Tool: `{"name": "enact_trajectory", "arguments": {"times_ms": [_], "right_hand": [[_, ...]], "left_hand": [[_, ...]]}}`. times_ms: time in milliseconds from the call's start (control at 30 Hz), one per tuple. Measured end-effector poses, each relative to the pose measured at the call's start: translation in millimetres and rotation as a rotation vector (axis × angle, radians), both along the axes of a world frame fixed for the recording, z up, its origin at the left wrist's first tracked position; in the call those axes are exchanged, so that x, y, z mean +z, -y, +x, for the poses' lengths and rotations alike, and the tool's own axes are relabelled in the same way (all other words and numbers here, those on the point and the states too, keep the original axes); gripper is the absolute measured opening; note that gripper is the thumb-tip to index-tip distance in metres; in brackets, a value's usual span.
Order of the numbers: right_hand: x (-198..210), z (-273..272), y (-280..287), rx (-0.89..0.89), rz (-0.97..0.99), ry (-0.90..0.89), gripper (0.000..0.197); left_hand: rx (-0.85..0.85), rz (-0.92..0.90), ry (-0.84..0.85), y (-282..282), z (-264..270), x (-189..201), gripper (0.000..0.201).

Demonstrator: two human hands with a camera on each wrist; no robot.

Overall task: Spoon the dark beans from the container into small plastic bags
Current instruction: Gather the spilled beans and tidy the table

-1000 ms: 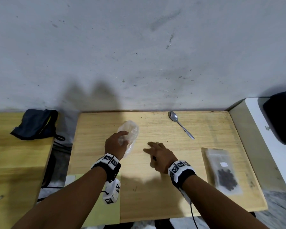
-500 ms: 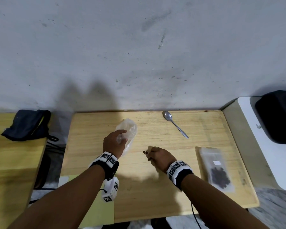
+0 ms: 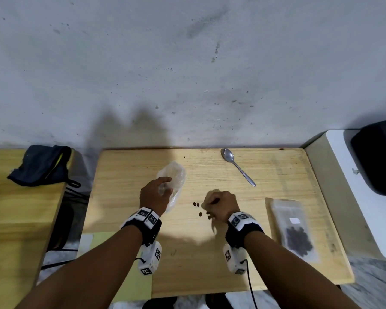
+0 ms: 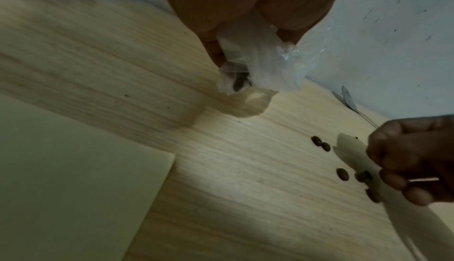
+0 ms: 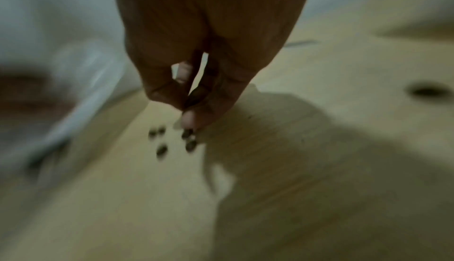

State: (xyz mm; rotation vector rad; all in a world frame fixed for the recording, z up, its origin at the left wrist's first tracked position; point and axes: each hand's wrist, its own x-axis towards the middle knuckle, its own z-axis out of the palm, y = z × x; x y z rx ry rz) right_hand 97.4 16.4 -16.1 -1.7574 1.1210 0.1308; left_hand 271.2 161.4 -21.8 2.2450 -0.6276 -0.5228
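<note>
My left hand grips a crumpled clear plastic bag on the wooden table. In the left wrist view the bag hangs from the fingers with a dark bean inside. My right hand is curled just right of it, over several loose dark beans on the wood. In the right wrist view its fingertips pinch dark beans, and more beans lie below. A metal spoon lies untouched at the back. A flat clear bag holding beans lies at the right.
A dark pouch sits on a second wooden table at the left, across a gap. A black object rests on a white surface at the right. A pale green sheet lies by the front left edge. A grey wall runs behind.
My right hand has gone from fingers stretched on the wood to curled. Loose beans now show beside it. The left hand has kept hold of the bag.
</note>
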Motion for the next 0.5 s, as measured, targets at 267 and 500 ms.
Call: {"name": "enact_trajectory", "arguments": {"times_ms": [267,500], "right_hand": [[10,-49,7,-0.746,0.689,0.395,0.013],[5,-96,1,-0.767,0.153,0.117,0.027]], "left_hand": [[-0.023,-0.015,0.021,8,-10,4,0.025],[-0.106,0.001,0.021,22,-25,9,0.025]]}}
